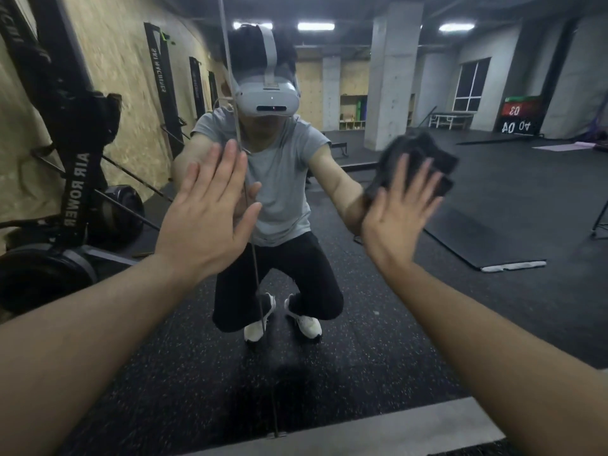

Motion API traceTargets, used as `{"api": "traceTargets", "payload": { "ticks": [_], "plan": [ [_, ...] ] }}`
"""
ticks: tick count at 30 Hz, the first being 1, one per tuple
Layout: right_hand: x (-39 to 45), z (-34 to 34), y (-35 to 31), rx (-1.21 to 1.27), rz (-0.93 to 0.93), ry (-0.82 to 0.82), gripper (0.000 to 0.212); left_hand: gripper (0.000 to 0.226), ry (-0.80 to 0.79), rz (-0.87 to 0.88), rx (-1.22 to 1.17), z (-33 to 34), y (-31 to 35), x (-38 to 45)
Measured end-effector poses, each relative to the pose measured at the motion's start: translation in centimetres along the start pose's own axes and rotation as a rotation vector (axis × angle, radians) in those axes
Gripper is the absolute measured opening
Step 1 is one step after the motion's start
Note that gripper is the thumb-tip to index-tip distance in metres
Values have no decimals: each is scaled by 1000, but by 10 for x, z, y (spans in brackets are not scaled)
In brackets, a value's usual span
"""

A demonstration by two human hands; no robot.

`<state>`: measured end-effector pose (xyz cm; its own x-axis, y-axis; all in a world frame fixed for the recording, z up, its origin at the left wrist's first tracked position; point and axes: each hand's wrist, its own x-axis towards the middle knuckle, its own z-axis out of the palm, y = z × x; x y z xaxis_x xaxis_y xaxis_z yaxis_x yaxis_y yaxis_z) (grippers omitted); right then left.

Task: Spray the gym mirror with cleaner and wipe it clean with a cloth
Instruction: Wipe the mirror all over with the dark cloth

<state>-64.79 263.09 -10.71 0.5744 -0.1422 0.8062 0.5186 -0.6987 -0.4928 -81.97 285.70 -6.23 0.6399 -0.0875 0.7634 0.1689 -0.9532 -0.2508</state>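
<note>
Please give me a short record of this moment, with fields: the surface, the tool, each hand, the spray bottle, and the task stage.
surface: mirror, two panes meeting at a vertical seam
tool: dark cloth, blurred
right hand: flat, straight fingers pressing the cloth on the glass
left hand: flat and open against the glass, beside the seam, holding nothing
spray bottle: not in view
task stage: wiping; whether the glass is wet cannot be told
reflection: a crouching person, gym floor, rowing machines

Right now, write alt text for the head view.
A person's right hand presses a dark cloth flat against a gym mirror, while the left hand rests open on the glass. A rowing machine stands at left.
</note>
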Motion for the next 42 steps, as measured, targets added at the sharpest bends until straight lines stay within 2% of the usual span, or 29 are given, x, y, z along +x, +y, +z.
{"api": "traceTargets", "payload": {
  "ticks": [5,11,13,15,22,25,29,31,34,36,42],
  "plan": [
    [-80,39,-73,-74,-568,-147,65,73,-42,-23,-28,-2,-4,-2],
    [-90,42,-53,-93,-907,-119,56,76,-76,-63,30,1,4,-8],
    [-79,35,-33,-138,-917,-109,56,78,-84,-86,48,4,9,-14],
    [-70,30,-9,-182,-850,-88,58,78,-105,-106,55,8,14,-23],
    [-56,9,87,-215,-425,-112,61,76,-113,-126,65,25,25,-59],
    [-63,10,84,-163,-284,-122,63,76,-140,-146,91,35,25,-80],
    [-87,31,40,-60,-140,-89,66,76,-201,-191,97,42,23,-97],
    [-107,42,18,-84,-263,-109,65,75,-221,-183,121,42,23,-99],
    [-145,62,-16,-146,-574,-201,66,78,-251,-176,127,40,20,-98],
    [-168,74,-33,-133,-737,-199,66,79,-270,-179,118,39,21,-97],
    [-163,71,-17,-196,-917,-166,58,82,-297,-229,72,41,33,-96]
  ]
}}
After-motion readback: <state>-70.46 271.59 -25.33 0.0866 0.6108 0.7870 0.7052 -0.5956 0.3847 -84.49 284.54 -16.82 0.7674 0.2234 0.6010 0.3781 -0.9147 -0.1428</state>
